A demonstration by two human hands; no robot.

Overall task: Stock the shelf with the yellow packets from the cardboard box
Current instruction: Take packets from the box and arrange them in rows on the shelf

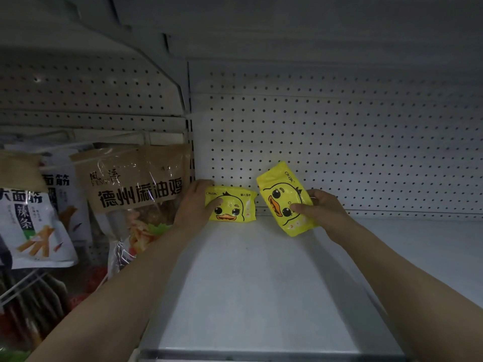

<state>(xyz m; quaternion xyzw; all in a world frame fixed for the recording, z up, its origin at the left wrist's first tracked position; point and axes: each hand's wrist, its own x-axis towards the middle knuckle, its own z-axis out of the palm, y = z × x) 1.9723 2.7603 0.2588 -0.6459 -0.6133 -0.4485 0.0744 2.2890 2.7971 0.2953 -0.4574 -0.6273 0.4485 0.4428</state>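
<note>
Two yellow packets with a duck face are at the back of a white shelf [248,283]. The left packet [234,205] stands upright against the pegboard back wall, and my left hand [194,205] grips its left edge, thumb on the front. The right packet [283,198] is tilted with its top leaning left, just above the shelf surface; my right hand [318,207] pinches its right side. The cardboard box is out of view.
A perforated white back panel [339,142] closes the shelf behind. Left of a metal upright [190,142], snack bags hang on hooks: a brown bag with black characters [136,184] and a white bag [31,226]. Another shelf overhangs above.
</note>
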